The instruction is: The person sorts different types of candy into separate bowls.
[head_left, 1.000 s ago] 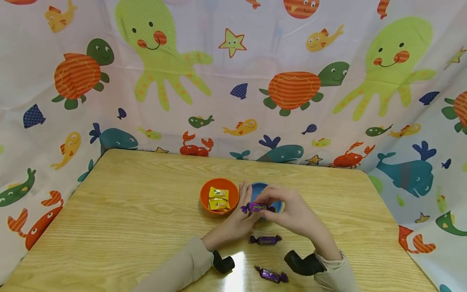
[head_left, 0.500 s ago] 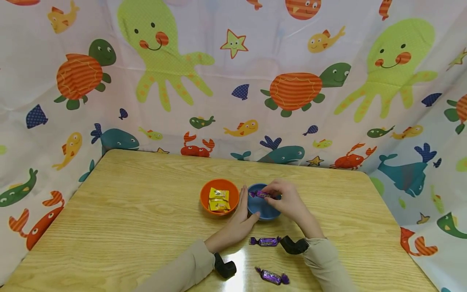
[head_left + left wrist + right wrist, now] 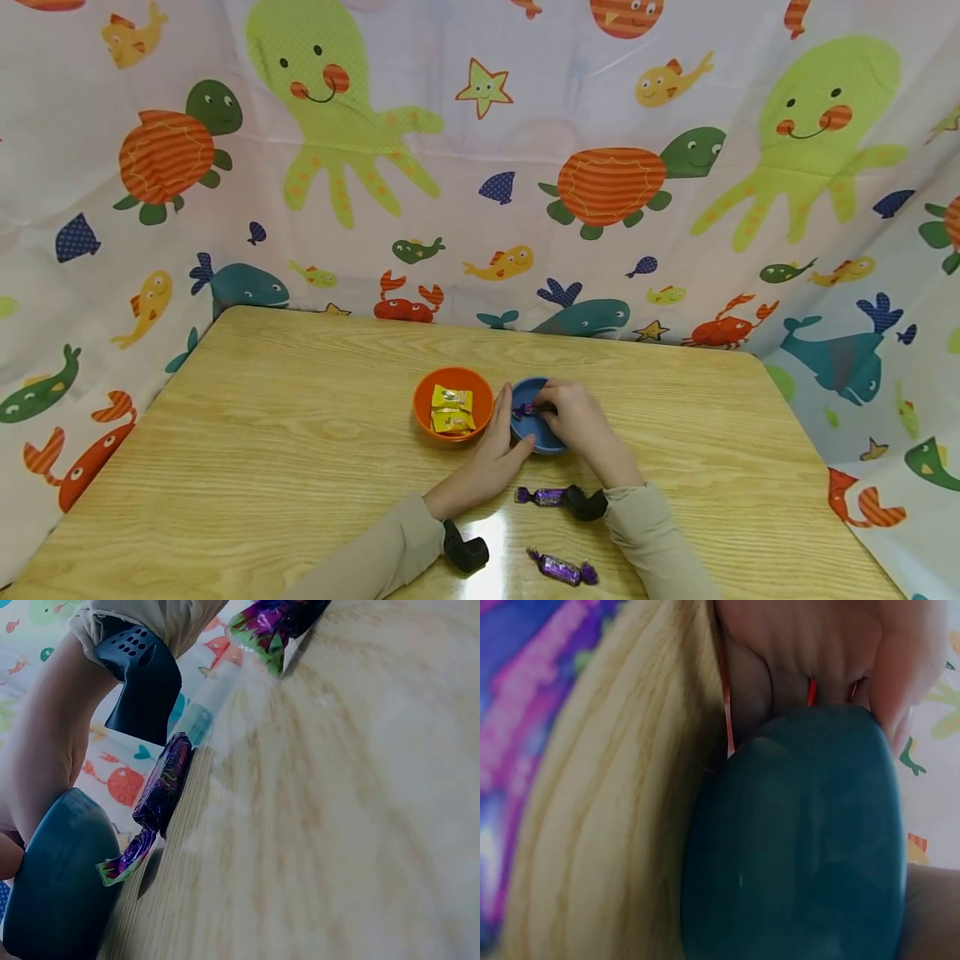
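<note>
Purple candy [image 3: 527,410] lies partly hidden, pinched by right grip [image 3: 581,423]; left grip [image 3: 492,455] is outstretched.

From here, the right hand [image 3: 583,423] is hiding bits of the purple candy [image 3: 527,410] and blue bowl [image 3: 545,437]. A black wrist piece [image 3: 584,504] is covering the end of another candy [image 3: 546,497]. The right wrist view is cutting off a blurry wrapper [image 3: 525,742].
</note>
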A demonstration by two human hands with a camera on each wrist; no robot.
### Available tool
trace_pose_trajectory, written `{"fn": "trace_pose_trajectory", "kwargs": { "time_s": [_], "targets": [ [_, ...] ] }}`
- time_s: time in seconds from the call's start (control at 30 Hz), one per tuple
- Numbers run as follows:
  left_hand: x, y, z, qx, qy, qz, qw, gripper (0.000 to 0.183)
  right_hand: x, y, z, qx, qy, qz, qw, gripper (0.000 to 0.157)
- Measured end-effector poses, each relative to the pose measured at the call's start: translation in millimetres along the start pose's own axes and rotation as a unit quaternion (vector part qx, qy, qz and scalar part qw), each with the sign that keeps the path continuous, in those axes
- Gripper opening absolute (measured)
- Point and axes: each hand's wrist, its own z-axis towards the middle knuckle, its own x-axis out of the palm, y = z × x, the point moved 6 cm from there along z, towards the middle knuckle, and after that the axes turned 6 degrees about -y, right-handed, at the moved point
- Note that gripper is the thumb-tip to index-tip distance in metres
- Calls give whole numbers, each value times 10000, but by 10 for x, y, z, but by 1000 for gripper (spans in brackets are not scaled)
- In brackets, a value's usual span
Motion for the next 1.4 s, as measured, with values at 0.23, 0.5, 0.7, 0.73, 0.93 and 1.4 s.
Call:
{"fn": "trace_pose_trajectory", "kwargs": {
  "time_s": [0.23, 0.5, 0.7, 0.73, 0.93, 1.4],
  "targets": [
    [16, 16, 9, 35, 28, 42, 10000, 79, 5, 7, -19, 71, 90, -96, 9999, 14],
    [45, 39, 12, -1, 34, 121, 9999, 79, -97, -154, -128, 417, -392, 1262, 9904, 18],
    [27, 42, 7, -85, 31, 129, 9999, 80, -409, -64, -273, 495, -973, 2935, 9497, 14],
    [25, 44, 8, -68, 15, 130, 9999, 80, -440, -51, -305, 387, -1018, 3166, 9423, 15],
    [14, 37, 11, -27, -47, 191, 9998, 80, -433, -45, -573, -336, -630, 3925, 9170, 22],
    [19, 42, 11, -99, -34, 221, 9997, 80, -215, 152, -1064, -1408, -151, 2645, 9539, 33]
  ]
}}
